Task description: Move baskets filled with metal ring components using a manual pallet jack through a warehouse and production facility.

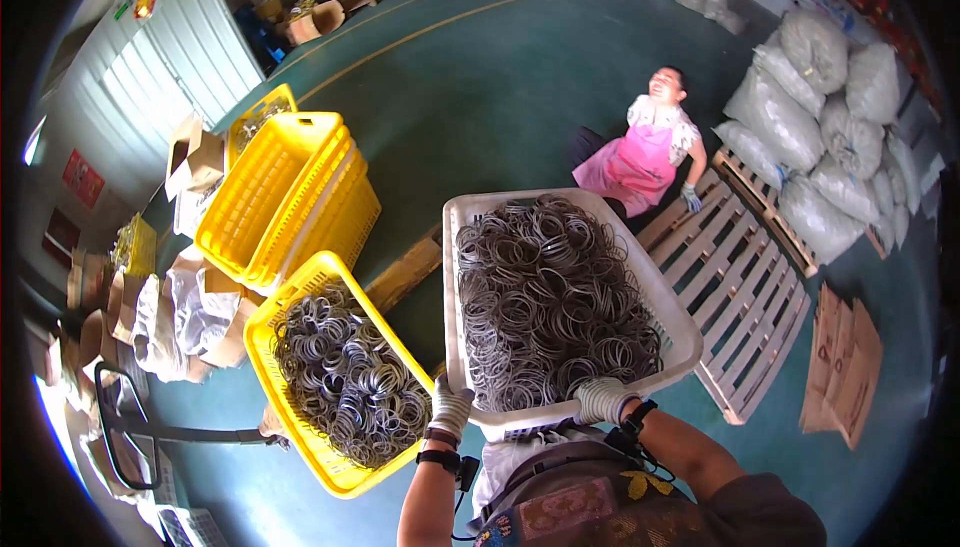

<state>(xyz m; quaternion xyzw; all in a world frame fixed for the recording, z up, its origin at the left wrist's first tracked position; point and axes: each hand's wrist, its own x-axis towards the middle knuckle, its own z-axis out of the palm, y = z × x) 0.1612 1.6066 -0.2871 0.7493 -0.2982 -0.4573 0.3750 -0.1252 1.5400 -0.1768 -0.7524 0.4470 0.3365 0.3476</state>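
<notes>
Several opened cardboard boxes (228, 343) fill the far left, with pale bags (153, 327) stuffed in among them, plus a black loop handle (205, 435) poking out on its bar. Next along you've got a stack of yellow crates (300, 197), nested and tipped at a bit of an angle.

Just below those sits a yellow basket (283, 402) with a big tangle of shiny metal rings (355, 377) in it. Left hand (451, 409), in a striped knit glove, is wedged between that basket and the near left corner of a white bin (452, 287). It's up against the bin's corner, but the fingers are partly hidden, so can't tell how far they're curled.

White bin is front and center, right against the wearer's middle, heaped with darker rings (555, 297). Right hand (603, 400), also gloved, has its fingers bent closed over the bin's near rim, tips right by the rings. Both wrists have a black strap on.

Past that, a person in a pink apron (635, 162) is down low, one gloved hand at a slatted wooden pallet (750, 297). Then it's a tall heap of whitish sacks (790, 117), and some flat cardboard pieces (840, 372) on the floor nearer the viewer.
</notes>
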